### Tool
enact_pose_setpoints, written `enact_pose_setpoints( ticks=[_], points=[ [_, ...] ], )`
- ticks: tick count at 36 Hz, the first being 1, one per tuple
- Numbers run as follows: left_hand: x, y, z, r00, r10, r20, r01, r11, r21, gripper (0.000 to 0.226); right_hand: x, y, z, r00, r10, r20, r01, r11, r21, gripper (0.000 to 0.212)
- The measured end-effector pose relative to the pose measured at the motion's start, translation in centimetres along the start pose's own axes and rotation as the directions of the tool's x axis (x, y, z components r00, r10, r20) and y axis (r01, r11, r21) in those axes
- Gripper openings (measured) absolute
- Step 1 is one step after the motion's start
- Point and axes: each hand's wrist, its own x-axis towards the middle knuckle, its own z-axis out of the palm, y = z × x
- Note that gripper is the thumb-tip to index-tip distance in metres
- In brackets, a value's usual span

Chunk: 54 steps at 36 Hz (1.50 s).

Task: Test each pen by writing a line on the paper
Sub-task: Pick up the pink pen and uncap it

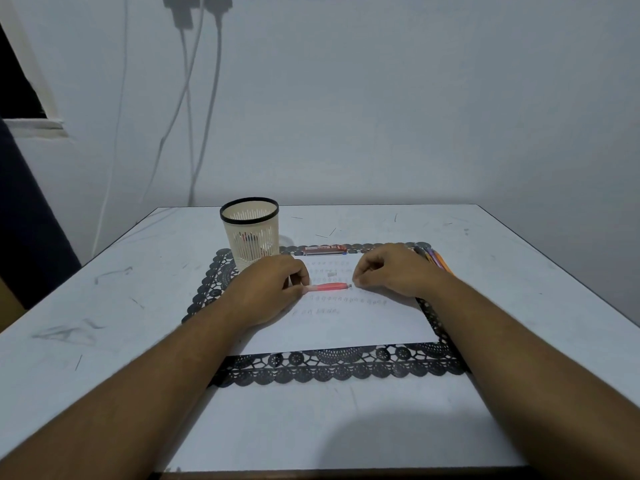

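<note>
The worktop (145, 292) looked smooth and pale, scuffed with dark marks; the placemat (332, 367) was black openwork lace; the paper (346, 327) lay matt white; the pen (329, 287) seemed translucent pink plastic; the holder (251, 237) was slotted cream plastic, black-rimmed.

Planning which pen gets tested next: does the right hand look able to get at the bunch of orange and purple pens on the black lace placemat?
Probably yes. The bunch of orange and purple pens lies just behind the right hand, nothing between them, though that hand now pinches the pink pen's tip.
</note>
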Motion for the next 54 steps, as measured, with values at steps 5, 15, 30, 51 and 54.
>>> enact_pose_setpoints(
  ticks=[5,15,30,51,54],
  points=[
    [0.02,0.09,-0.1,1.0,0.007,0.001,-0.007,1.0,0.008,0.002,0.21,-0.17,0.34,1.0,-0.019,0.021,0.021,0.998,-0.063,0.004],
    [0.03,0.02,-0.08,1.0,0.008,0.003,-0.008,1.0,0.013,0.003,0.06,-0.39,0.43,0.999,-0.016,0.036,0.018,0.998,-0.061,0.006],
    [0.04,-0.12,0.04,1.0,0.009,0.001,-0.009,1.0,0.019,0.003,-0.41,-0.83,0.94,1.0,-0.016,0.019,0.016,0.999,-0.043,0.009],
    [0.03,0.26,-0.18,1.0,-0.026,-0.007,0.026,0.999,0.024,0.004,-0.24,-1.0,0.71,0.999,-0.022,0.033,0.025,0.994,-0.103,0.009],
    [0.02,0.34,-0.19,0.999,-0.031,-0.009,0.031,0.999,0.015,0.004,-0.2,-0.96,0.62,0.999,-0.021,0.034,0.024,0.995,-0.1,0.01]
  ],
)
